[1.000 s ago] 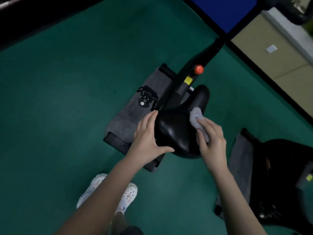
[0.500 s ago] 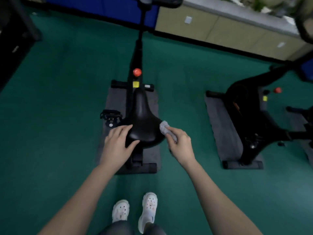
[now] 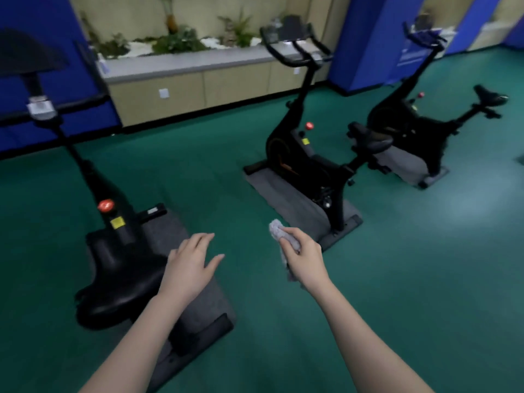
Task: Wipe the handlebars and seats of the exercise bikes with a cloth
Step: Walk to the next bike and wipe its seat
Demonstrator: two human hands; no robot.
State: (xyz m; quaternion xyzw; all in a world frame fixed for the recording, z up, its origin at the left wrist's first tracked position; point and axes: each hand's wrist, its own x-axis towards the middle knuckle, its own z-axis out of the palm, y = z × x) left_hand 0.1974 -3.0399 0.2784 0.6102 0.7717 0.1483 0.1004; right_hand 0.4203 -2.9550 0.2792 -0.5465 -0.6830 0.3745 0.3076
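The black seat (image 3: 119, 282) of the nearest bike sits at lower left, its handlebars (image 3: 42, 109) up at the far left. My left hand (image 3: 190, 265) hovers just right of that seat with fingers spread, touching nothing. My right hand (image 3: 302, 255) grips a crumpled grey cloth (image 3: 276, 229) in the air, clear of any bike. A second bike stands ahead, with its seat (image 3: 370, 137) and handlebars (image 3: 295, 43) in view. A third bike's seat (image 3: 490, 97) and handlebars (image 3: 425, 35) are at the far right.
Each bike stands on a grey mat (image 3: 295, 205) on green floor (image 3: 425, 265). A beige cabinet (image 3: 198, 86) topped with plants runs along the back wall between blue panels (image 3: 365, 43). Open floor lies between the bikes.
Both hands have come off the near seat. The view has swung up and right, bringing the second and third bikes into sight. The cloth stays in my right hand.
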